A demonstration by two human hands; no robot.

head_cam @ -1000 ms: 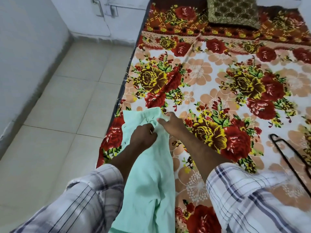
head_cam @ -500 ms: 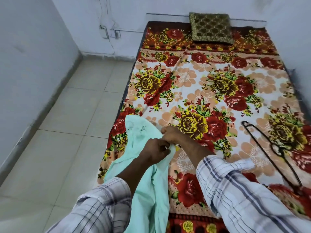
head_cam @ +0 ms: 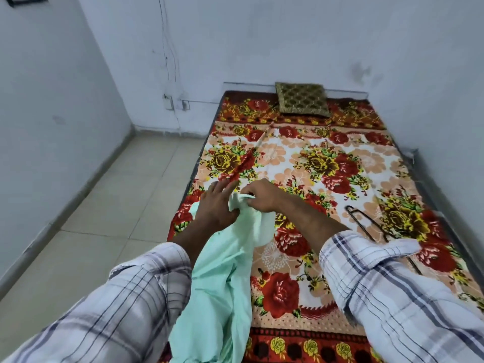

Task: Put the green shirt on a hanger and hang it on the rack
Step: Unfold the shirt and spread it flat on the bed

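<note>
The pale green shirt [head_cam: 222,271] hangs down from my hands over the near left corner of the bed. My right hand [head_cam: 262,196] grips a bunched fold at the top of the shirt. My left hand [head_cam: 217,205] lies against the shirt just left of that fold, with its fingers straight and spread and its thumb on the cloth. A black hanger [head_cam: 366,224] lies flat on the blanket to the right of my right forearm, apart from both hands. No rack is in view.
The bed is covered by a floral blanket [head_cam: 327,153], with a dark patterned cushion [head_cam: 301,102] at its far end against the wall. Beige floor tiles [head_cam: 117,205] run along the bed's left side. Grey walls close in on the left, the back and the right.
My left hand has let go its curled grip and spread its fingers. Both hands have risen with the shirt's top, and my view has tilted up toward the back wall.
</note>
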